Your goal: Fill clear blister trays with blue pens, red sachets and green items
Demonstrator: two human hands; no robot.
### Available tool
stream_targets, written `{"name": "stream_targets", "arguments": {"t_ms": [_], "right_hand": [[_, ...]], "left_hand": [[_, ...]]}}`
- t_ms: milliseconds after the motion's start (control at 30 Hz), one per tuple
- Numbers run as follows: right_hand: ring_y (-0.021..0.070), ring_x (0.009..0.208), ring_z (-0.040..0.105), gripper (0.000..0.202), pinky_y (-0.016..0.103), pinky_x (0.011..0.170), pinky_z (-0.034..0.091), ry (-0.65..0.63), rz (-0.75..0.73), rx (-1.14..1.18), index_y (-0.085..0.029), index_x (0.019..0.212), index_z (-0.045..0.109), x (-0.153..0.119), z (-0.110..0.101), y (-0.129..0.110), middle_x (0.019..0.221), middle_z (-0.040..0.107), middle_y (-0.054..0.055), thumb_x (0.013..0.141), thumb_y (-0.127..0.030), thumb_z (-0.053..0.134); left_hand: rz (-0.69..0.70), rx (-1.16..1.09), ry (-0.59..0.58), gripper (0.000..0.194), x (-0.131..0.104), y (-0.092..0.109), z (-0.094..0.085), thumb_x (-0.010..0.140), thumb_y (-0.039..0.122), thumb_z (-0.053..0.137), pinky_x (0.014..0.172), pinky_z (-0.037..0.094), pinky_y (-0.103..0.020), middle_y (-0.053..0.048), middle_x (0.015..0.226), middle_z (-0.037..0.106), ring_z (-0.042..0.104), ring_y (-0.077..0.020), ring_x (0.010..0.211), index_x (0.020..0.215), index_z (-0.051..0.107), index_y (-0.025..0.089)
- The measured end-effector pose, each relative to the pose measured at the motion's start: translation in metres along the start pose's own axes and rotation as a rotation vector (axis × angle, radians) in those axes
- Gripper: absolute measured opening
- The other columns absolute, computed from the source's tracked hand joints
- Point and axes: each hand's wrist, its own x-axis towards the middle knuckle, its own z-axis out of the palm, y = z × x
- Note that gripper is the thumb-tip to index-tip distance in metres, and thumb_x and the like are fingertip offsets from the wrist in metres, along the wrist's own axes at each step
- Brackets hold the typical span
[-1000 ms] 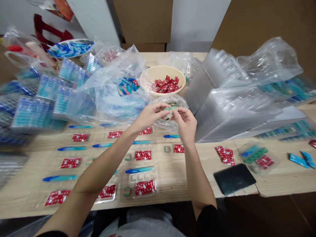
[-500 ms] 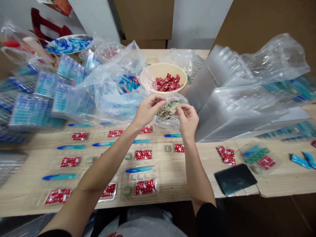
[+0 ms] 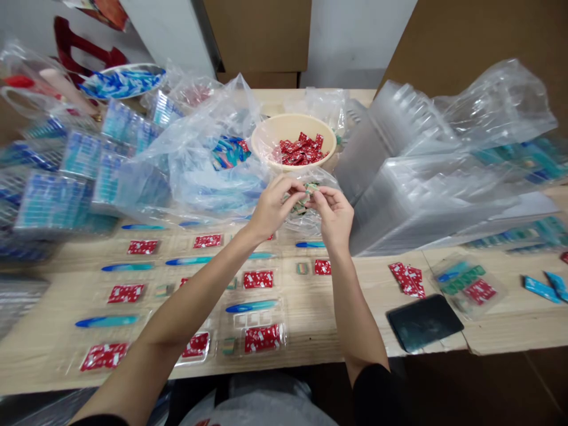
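Observation:
Over an open clear plastic bag [image 3: 302, 222] of small green-and-tan striped square blocks [image 3: 300, 208], my two hands meet with fingertips almost touching. My left hand [image 3: 277, 204] is closed in a pinch at a small striped block. From the other side my right hand [image 3: 332, 210] pinches at a striped block [image 3: 312, 188] too; fingers partly hide the pieces. Below, clear plastic trays [image 3: 278, 313] lie in rows, holding red printed packets [image 3: 261, 338], slim blue sticks [image 3: 251, 306] and striped blocks.
Behind the bag stands a cream bowl [image 3: 261, 145] of red packets. Tall stacks of clear trays [image 3: 399, 201] rise at the right. Bundled blue packs [image 3: 51, 198] crowd the left. A black phone [image 3: 425, 322] lies near the front edge, beside loose red packets [image 3: 407, 279].
My left hand has moved right and slightly down, closing the gap to my right hand. Both sets of fingertips now meet at the small striped blocks over the bag.

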Motion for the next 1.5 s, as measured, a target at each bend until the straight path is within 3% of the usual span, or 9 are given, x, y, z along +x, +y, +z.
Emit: {"name": "stream_targets", "arguments": {"t_ms": [233,400,533,667,833,1067,1233,1500], "right_hand": [[0.0132,0.069,0.067,0.013,0.03,0.068,0.06,-0.007,-0.08,-0.122,-0.024,0.087,0.069,0.002,0.001,-0.002,0.082,0.071,-0.002,0.081,-0.035,0.066],[0.0153,0.079,0.068,0.017,0.035,0.078,0.06,-0.085,-0.12,-0.18,-0.028,0.094,0.074,0.002,0.001,-0.007,0.097,0.073,-0.001,0.081,-0.035,0.065],[0.0149,0.076,0.068,0.022,0.035,0.076,0.061,-0.101,0.027,-0.003,-0.027,0.092,0.075,0.003,0.001,-0.005,0.09,0.073,-0.002,0.073,-0.037,0.075],[0.0127,0.075,0.066,0.029,0.031,0.076,0.061,-0.074,0.192,0.207,-0.025,0.087,0.075,0.005,0.001,-0.001,0.084,0.072,-0.003,0.064,-0.04,0.082],[0.0105,0.069,0.065,0.031,0.025,0.071,0.059,-0.041,0.235,0.283,-0.023,0.079,0.072,0.008,0.002,0.0,0.078,0.071,-0.003,0.057,-0.041,0.086],[0.0129,0.073,0.069,0.034,0.028,0.075,0.059,-0.016,0.252,0.348,-0.023,0.081,0.067,0.009,0.006,0.001,0.077,0.071,-0.003,0.058,-0.04,0.085],[0.0148,0.081,0.069,0.04,0.03,0.081,0.058,-0.034,0.187,0.245,-0.022,0.089,0.068,0.008,0.009,0.002,0.088,0.073,-0.001,0.059,-0.043,0.084],[0.0158,0.079,0.068,0.041,0.033,0.079,0.058,0.003,0.13,0.098,-0.021,0.089,0.065,0.011,0.011,0.007,0.088,0.073,0.001,0.062,-0.048,0.08]], "left_hand": [[0.198,0.215,-0.138,0.007,0.007,-0.002,-0.008,0.092,0.017,0.053,0.081,0.045,-0.029,-0.003,0.088,0.063,0.057,-0.0161,0.088,0.088,0.058,0.019],[0.177,0.229,-0.095,0.015,0.008,-0.008,-0.006,0.093,0.021,0.052,0.083,0.047,-0.029,-0.004,0.097,0.064,0.059,-0.0163,0.093,0.106,0.06,0.02],[0.203,0.265,-0.011,0.014,0.003,-0.011,-0.003,0.093,0.025,0.053,0.087,0.048,-0.029,-0.005,0.1,0.064,0.06,-0.0167,0.098,0.102,0.063,0.021],[0.204,0.207,-0.025,0.012,0.001,-0.01,0.0,0.093,0.022,0.05,0.09,0.049,-0.031,-0.004,0.102,0.067,0.062,-0.0163,0.1,0.098,0.061,0.021],[-0.013,-0.061,-0.017,0.006,0.003,-0.01,0.001,0.089,0.022,0.055,0.085,0.051,-0.029,-0.003,0.093,0.068,0.064,-0.0149,0.091,0.092,0.06,0.02],[-0.408,-0.503,0.001,0.014,0.008,-0.018,-0.001,0.08,0.027,0.067,0.077,0.052,-0.025,0.0,0.084,0.066,0.063,-0.0113,0.078,0.086,0.057,0.02],[-0.45,-0.594,0.003,0.017,0.009,-0.018,-0.001,0.077,0.028,0.07,0.077,0.051,-0.024,0.001,0.084,0.067,0.063,-0.0103,0.078,0.085,0.057,0.02],[-0.533,-0.731,-0.028,0.021,0.009,-0.022,0.001,0.076,0.033,0.072,0.08,0.051,-0.027,0.001,0.081,0.067,0.063,-0.0108,0.076,0.085,0.058,0.019]]}}
